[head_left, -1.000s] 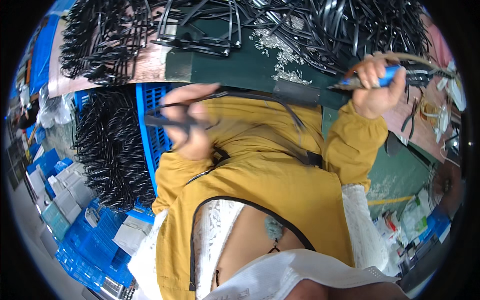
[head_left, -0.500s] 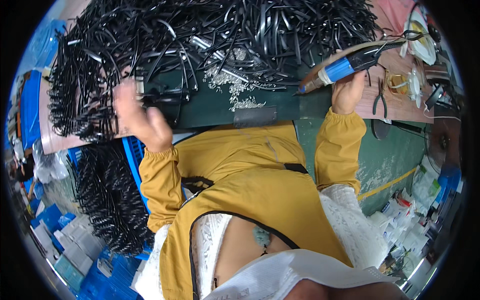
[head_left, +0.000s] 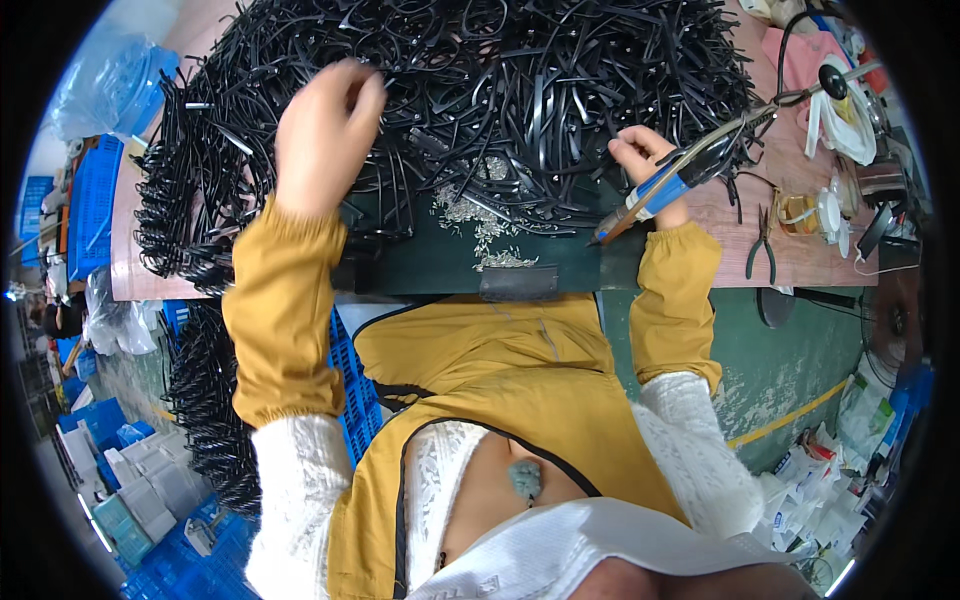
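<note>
My left hand [head_left: 325, 140] is over the large pile of thin black curved strips [head_left: 540, 90], which look like eyeglass temples. Its fingers are curled toward the thumb, and whatever they may hold is hidden. At the right part of the pile, my right hand [head_left: 648, 165] has its fingertips drawn together, with nothing I can make out between them. A blue and black powered screwdriver [head_left: 665, 195] with a brown front end slants across that hand, pointing down to the left. Small silver metal pieces [head_left: 470, 212] lie loose on the dark green mat [head_left: 560, 265] between my hands.
A flat dark block [head_left: 518, 282] sits at the mat's front edge. On the right are pliers [head_left: 762, 245], a yellowish jar [head_left: 797, 213] and a white roll [head_left: 850, 130]. Bundled black strips [head_left: 210, 400] stand below the table at left, beside a blue crate [head_left: 355, 385].
My left hand has moved from the table's front left up over the pile. The right hand has shifted farther left past the screwdriver, off its body. The whole view has shifted slightly.
</note>
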